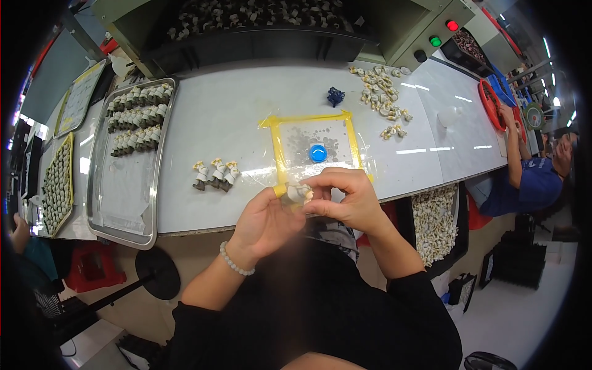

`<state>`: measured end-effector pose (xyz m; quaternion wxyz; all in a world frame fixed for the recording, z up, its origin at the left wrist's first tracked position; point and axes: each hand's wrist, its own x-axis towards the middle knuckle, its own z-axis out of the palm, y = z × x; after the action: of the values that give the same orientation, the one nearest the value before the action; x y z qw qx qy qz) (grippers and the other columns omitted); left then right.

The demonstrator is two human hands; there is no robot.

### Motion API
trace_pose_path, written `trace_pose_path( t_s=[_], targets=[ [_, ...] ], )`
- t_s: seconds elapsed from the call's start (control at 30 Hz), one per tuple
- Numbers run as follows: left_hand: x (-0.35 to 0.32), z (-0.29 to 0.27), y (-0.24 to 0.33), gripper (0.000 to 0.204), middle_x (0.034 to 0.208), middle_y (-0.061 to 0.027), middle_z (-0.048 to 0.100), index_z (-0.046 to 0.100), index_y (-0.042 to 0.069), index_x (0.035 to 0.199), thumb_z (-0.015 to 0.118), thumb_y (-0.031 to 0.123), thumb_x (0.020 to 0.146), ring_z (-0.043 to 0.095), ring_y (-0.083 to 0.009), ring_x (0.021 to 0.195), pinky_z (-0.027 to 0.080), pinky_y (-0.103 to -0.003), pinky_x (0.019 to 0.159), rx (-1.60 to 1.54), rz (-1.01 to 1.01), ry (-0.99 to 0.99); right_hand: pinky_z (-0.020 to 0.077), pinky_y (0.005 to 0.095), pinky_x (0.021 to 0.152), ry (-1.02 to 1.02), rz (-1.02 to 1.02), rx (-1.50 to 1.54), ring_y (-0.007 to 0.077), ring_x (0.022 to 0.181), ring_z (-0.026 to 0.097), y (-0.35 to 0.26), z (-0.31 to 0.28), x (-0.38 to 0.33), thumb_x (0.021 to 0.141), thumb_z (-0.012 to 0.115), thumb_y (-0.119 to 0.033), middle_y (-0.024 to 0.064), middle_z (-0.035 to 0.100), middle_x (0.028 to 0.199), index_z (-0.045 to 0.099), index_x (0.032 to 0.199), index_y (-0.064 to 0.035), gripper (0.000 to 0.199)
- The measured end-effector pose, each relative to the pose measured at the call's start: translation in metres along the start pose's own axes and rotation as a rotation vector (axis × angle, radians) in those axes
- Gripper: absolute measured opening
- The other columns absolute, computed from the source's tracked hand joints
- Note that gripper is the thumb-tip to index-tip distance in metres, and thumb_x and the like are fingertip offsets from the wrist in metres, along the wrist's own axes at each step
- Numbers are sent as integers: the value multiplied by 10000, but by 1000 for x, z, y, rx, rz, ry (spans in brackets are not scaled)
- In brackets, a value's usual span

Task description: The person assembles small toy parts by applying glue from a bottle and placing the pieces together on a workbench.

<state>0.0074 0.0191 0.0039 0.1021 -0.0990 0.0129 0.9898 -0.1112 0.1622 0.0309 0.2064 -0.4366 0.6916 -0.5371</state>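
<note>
Both hands meet at centre frame, just over the near table edge. Our left hand [266, 223] cups and pinches the small figurine [298, 193] from below; our right hand [345, 200] curls over it, fingertips pinching its top end. Whether a separate part is between those fingertips, we cannot tell.

To do this well, we judge: keep the left grip fixed as the anvil, let only the right fingers work, and stay low over the taped clear sheet [316, 148] so a drop lands there and not off the edge.

Just beyond, mid-sheet: a blue cap [318, 153]. Left of it, three finished figurines [215, 175] stand in a row; we match that orientation and keep them apart from loose stock.

Farther left: a metal tray [123, 185] with rows of figurines [137, 118] in its far half. Upper right of centre: loose pale parts [382, 95] and a dark blue piece [335, 96]. Top: a bin [259, 15] of parts.
</note>
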Motion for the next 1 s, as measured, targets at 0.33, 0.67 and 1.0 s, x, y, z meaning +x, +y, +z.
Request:
trace_pose_path(
  t_s=[0.33,0.67,1.0],
  targets=[
    [2,8,-3,452,827,-153,635,531,-40,1114,285,315,978,602,-234,636,514,-271,555,18,8,182,427,226,555,73,-12,-29,94,584,531,1,2,-5,648,798,-62,39,608,673,687,930,7,311],
    [-28,-10,5,235,1027,-106,623,521,12,1116,566,58,891,614,-154,868,496,-252,712,824,364,192,440,238,643,-183,141,70,107,715,557,-2,4,15,730,752,-91,49,638,793,681,957,-1,254],
    [-88,-9,60,373,950,-117,579,594,3,1063,652,-4,695,553,-266,921,452,-348,807,2185,1083,943,477,341,708,-378,-274,-363,275,830,593,15,34,61,733,716,-97,86,621,891,638,928,-36,219]
  ],
)
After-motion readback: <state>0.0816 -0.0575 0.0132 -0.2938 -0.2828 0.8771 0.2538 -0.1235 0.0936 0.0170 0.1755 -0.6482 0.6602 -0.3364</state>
